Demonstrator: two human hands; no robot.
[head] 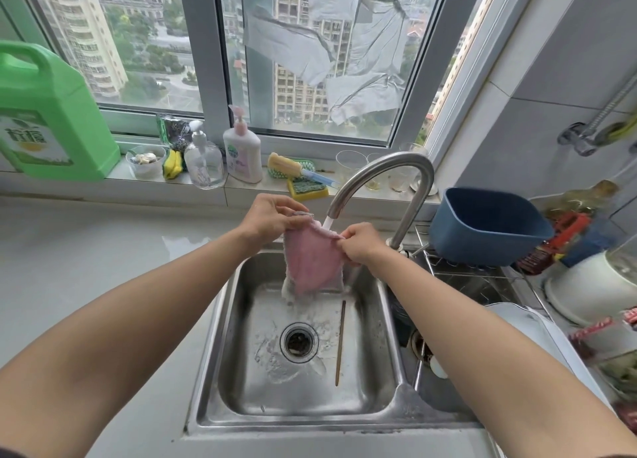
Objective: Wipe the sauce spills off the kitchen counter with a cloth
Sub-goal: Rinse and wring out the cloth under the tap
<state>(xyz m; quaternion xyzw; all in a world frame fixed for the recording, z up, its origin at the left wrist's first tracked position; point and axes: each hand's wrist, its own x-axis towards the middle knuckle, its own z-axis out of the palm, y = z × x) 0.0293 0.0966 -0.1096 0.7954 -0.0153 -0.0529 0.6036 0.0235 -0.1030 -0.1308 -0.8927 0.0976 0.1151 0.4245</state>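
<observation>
Around the steel sink (220,364): a curved faucet (386,175) running water, a chopstick-like stick (340,344) lying by the drain (298,342), a green jug (51,120), soap bottles (241,151) and sponges (303,185) along the sill, a blue tub (486,226) on the rack at right. Far right cluttered and blurred, hard to make out; pale tabletop (96,251) at left showing no clear sauce marks from here. Pink cloth (312,261) hanging over the basin under the stream, its top edge pinched between left hand (269,218) and right hand (362,244), both closed tight on opposite corners.
</observation>
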